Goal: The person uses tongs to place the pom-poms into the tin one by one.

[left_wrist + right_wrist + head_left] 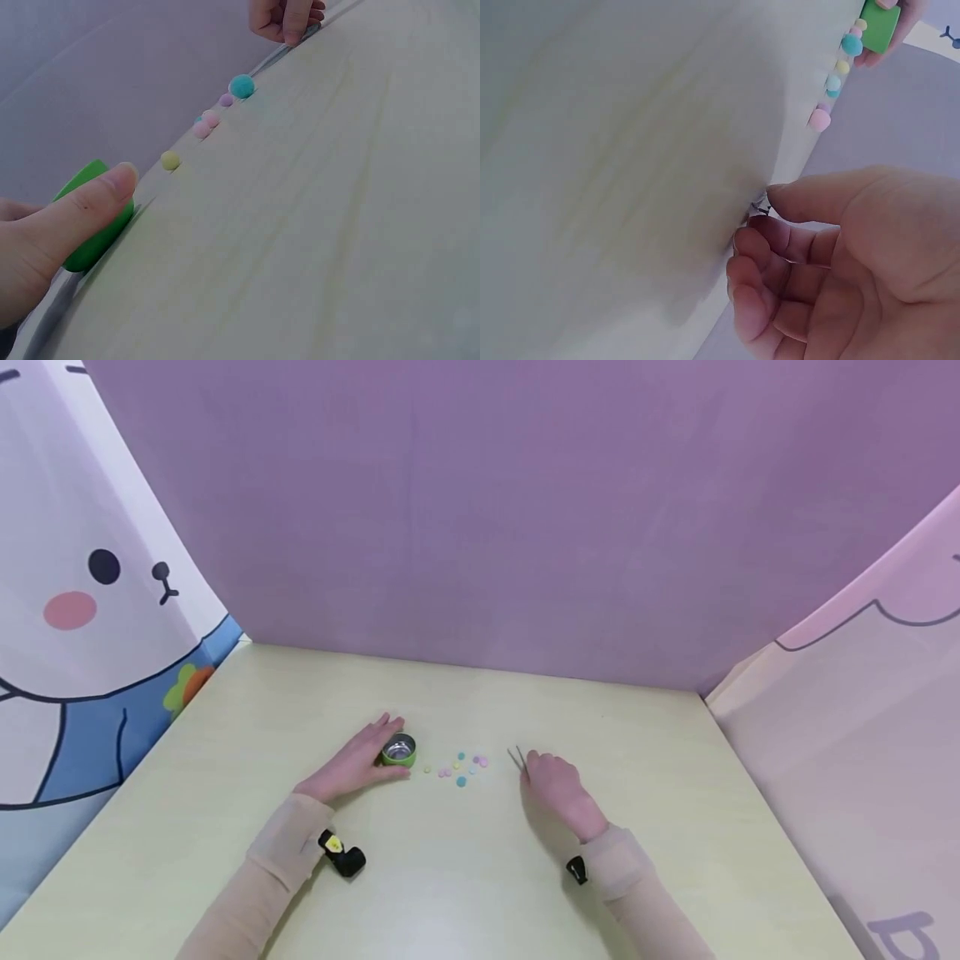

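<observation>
A small round green tin (399, 752) with a shiny metal inside stands upright on the table. My left hand (360, 760) holds it from the left, thumb on the near side and fingers behind. In the left wrist view the thumb lies against the tin's green wall (97, 244). My right hand (557, 785) pinches metal tweezers (517, 760) between thumb and fingers, low over the table, with the two prongs apart and pointing away. Between the hands lie several small pompoms (461, 782) in blue, pink, yellow and purple. In the right wrist view the fingers mostly hide the tweezers.
The pale wooden table (450, 877) meets a purple backdrop (480, 527) at its far edge. A printed cartoon curtain (67, 527) hangs on the left and a pale pink one (862, 735) on the right. Black wrist devices (347, 862) sit at both cuffs.
</observation>
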`<control>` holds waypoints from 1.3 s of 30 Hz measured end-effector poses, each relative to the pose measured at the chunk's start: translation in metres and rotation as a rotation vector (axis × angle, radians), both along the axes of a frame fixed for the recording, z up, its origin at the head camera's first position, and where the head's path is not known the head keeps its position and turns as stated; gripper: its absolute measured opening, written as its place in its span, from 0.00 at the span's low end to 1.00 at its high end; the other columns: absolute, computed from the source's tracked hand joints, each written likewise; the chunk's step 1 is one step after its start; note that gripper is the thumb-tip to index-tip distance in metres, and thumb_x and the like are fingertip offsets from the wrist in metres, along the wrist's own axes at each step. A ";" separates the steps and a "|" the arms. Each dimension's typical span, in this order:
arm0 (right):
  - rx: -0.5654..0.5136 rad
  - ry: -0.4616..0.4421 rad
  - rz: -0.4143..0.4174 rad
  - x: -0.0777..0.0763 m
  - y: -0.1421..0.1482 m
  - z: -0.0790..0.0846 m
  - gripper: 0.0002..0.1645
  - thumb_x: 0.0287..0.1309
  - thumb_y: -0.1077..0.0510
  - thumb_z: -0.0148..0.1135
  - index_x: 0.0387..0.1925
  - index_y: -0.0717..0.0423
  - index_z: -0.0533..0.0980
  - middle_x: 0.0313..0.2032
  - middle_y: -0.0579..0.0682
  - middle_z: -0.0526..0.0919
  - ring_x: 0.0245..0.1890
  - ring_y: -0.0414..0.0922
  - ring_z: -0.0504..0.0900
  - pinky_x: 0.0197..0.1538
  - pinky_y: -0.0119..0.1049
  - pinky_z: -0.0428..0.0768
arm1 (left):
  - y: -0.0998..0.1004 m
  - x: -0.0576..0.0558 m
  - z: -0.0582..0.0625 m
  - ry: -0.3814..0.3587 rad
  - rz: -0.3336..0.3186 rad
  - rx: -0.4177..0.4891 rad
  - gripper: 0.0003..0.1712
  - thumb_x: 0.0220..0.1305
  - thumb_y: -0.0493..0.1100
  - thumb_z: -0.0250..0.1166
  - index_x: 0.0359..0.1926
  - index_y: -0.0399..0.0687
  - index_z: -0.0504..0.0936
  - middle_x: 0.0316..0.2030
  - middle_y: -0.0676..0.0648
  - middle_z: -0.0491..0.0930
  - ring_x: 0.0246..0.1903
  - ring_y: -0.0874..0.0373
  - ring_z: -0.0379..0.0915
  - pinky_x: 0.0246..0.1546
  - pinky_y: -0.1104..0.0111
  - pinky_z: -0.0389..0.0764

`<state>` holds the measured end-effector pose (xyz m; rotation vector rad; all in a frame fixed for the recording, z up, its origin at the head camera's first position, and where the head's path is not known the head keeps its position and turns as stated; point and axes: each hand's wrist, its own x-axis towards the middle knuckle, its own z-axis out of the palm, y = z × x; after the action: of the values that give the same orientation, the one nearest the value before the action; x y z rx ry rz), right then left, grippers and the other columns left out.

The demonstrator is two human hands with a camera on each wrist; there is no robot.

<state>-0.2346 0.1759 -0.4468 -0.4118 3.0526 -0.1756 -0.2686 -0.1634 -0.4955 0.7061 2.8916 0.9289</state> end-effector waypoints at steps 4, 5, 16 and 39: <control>-0.003 0.010 0.010 -0.003 0.000 -0.001 0.09 0.66 0.61 0.56 0.31 0.63 0.72 0.22 0.53 0.74 0.20 0.45 0.72 0.20 0.34 0.75 | 0.000 -0.002 -0.001 0.016 0.000 -0.005 0.58 0.56 0.62 0.70 0.76 0.40 0.53 0.77 0.32 0.48 0.75 0.31 0.46 0.75 0.39 0.50; -0.006 0.014 0.011 -0.004 0.000 -0.001 0.08 0.66 0.61 0.56 0.32 0.64 0.72 0.23 0.54 0.75 0.21 0.45 0.73 0.21 0.35 0.76 | 0.000 -0.002 -0.001 0.012 0.003 -0.004 0.58 0.56 0.62 0.71 0.76 0.40 0.54 0.77 0.32 0.48 0.75 0.31 0.46 0.75 0.39 0.50; 0.046 0.064 0.051 -0.009 -0.003 0.000 0.05 0.64 0.65 0.59 0.35 0.65 0.73 0.28 0.60 0.80 0.26 0.50 0.79 0.25 0.39 0.83 | 0.002 -0.001 -0.001 -0.002 0.007 -0.006 0.57 0.56 0.63 0.70 0.76 0.41 0.54 0.77 0.32 0.47 0.75 0.31 0.45 0.73 0.37 0.51; 0.023 0.102 0.123 -0.023 -0.003 0.008 0.09 0.54 0.65 0.69 0.26 0.62 0.75 0.25 0.54 0.80 0.24 0.45 0.75 0.27 0.36 0.82 | 0.002 -0.001 0.000 0.005 0.012 -0.017 0.57 0.56 0.62 0.71 0.76 0.41 0.54 0.76 0.31 0.48 0.75 0.31 0.45 0.73 0.37 0.52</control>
<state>-0.2580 0.1726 -0.4384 -0.6241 3.1117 -0.1177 -0.2698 -0.1611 -0.4958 0.6916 2.9079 0.9038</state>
